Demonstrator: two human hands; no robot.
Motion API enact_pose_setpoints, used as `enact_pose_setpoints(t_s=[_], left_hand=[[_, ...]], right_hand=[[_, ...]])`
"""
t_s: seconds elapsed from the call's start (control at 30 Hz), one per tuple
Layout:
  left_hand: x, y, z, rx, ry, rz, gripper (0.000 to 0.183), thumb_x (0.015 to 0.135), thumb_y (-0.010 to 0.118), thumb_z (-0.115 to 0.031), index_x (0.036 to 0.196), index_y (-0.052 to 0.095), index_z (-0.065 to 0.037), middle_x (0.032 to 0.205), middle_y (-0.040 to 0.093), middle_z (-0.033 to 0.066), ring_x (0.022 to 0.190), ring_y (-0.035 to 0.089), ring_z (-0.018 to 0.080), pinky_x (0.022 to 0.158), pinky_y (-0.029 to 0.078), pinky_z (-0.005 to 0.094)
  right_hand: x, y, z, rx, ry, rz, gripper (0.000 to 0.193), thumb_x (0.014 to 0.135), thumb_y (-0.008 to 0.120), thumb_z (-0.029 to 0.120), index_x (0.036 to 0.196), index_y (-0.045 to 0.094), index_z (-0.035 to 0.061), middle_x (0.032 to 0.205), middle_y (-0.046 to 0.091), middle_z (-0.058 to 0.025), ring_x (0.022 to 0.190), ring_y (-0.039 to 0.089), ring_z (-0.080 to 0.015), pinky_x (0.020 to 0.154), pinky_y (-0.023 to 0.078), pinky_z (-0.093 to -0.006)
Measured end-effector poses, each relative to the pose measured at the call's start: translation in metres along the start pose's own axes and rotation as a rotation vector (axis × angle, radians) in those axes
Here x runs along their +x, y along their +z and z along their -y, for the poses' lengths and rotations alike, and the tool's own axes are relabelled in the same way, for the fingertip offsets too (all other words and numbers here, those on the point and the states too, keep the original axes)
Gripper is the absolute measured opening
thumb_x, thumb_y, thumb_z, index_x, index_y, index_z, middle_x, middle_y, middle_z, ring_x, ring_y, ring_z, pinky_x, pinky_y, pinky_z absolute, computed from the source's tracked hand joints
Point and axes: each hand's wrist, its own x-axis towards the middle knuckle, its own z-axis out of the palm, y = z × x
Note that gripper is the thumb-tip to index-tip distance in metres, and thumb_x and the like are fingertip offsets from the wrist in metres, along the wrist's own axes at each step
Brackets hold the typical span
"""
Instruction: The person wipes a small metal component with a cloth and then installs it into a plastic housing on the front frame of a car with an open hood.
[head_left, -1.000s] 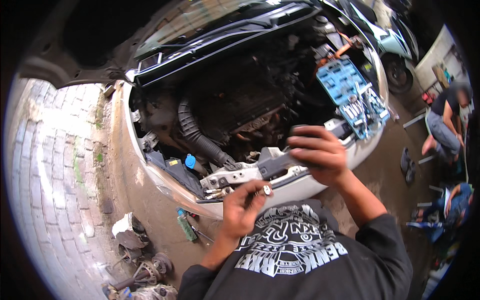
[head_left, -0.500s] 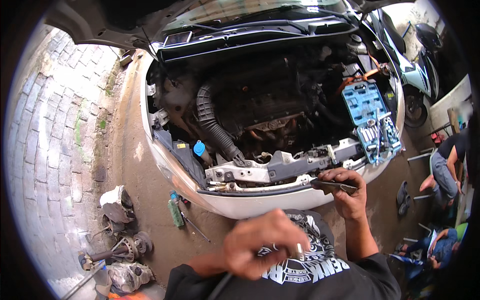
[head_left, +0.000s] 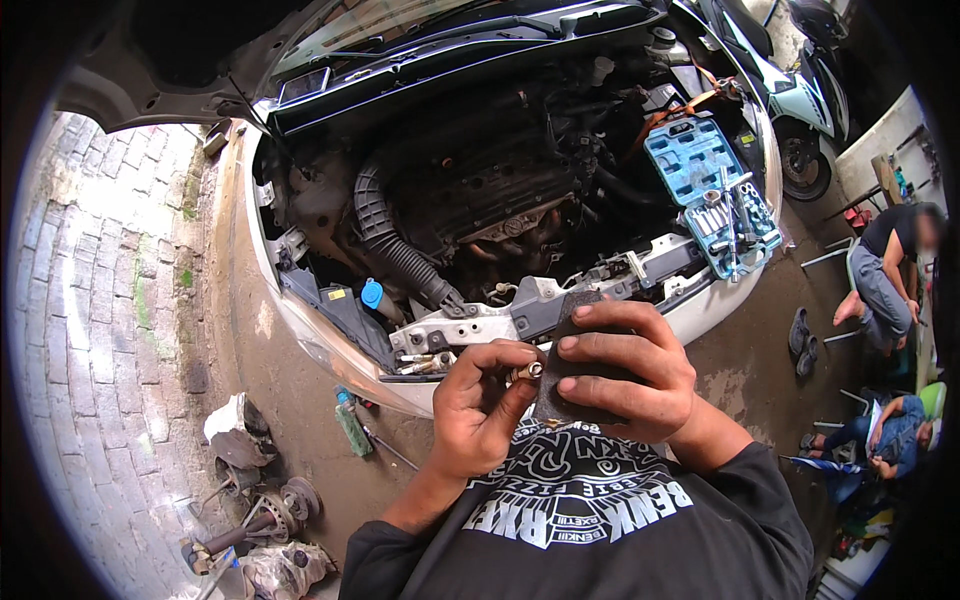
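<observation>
Pinched between the thumb and fingers of my left hand (head_left: pixel 472 412) is a spark plug (head_left: pixel 527 372), its metal threaded end pointing toward my other hand. My right hand (head_left: pixel 640 372) grips a dark grey sheet that looks like sandpaper (head_left: pixel 553 405), fingers spread across its face. The sheet stands right beside the plug's tip; whether they touch I cannot tell. Both hands are held before my chest, over the front edge of a white car (head_left: pixel 690 322). More small metal pieces resembling spark plugs (head_left: pixel 428 363) lie on the car's front crossmember, left of my hands.
Under the raised hood (head_left: pixel 150 60) is the engine (head_left: pixel 490 190) with a ribbed air hose (head_left: pixel 385 225). A blue socket set case (head_left: pixel 690 165) lies open at the right front. Greasy car parts (head_left: pixel 265 520) and a green bottle (head_left: pixel 352 428) sit on the ground. Two people sit at right.
My hands have come together: the left rose with the spark plug, and the right moved left with the dark sheet, now turned upright. The whole view has shifted slightly.
</observation>
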Motion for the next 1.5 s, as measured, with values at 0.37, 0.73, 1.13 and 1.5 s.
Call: enact_pose_setpoints(t_s=[0.37,0.73,1.13,1.5], left_hand=[[0.0,-0.002,-0.002,0.039,-0.05,-0.022,0.02,0.105,0.063,-0.001,0.125,0.063,0.003,0.112,0.065,0.0034,0.094,0.058,0.0073,0.083,0.046,0.0214],[0.004,-0.005,0.004,0.133,0.02,-0.01,0.019,0.105,0.062,0.0,0.123,0.064,0.003,0.115,0.065,0.0037,0.094,0.057,0.0067,0.08,0.044,0.0191],[0.005,-0.005,0.002,0.115,-0.016,0.001,0.017,0.106,0.062,-0.002,0.122,0.065,0.004,0.105,0.064,-0.0005,0.086,0.053,0.0041,0.075,0.042,0.0188],[0.002,-0.011,0.008,0.117,-0.078,-0.007,0.019,0.107,0.06,-0.003,0.125,0.065,0.003,0.109,0.066,0.0009,0.094,0.058,0.0051,0.08,0.044,0.0185]], right_hand=[[0.005,-0.002,-0.008,-0.014,-0.018,0.066,0.035,0.072,0.082,0.015,0.104,0.075,0.0027,0.111,0.072,-0.015,0.11,0.069,-0.0405,0.09,0.061,-0.0487],[0.003,0.0,-0.007,-0.025,-0.091,0.078,0.036,0.073,0.08,0.012,0.106,0.072,0.0015,0.11,0.072,-0.0158,0.107,0.069,-0.0393,0.082,0.062,-0.0449],[0.0,-0.002,-0.007,-0.046,-0.124,0.148,0.034,0.072,0.085,0.016,0.103,0.077,0.0037,0.112,0.074,-0.0159,0.109,0.07,-0.0405,0.09,0.061,-0.0495],[-0.002,0.001,-0.024,-0.088,-0.092,0.114,0.031,0.075,0.075,0.016,0.103,0.073,0.0031,0.113,0.07,-0.0137,0.112,0.068,-0.0384,0.087,0.062,-0.0453]])
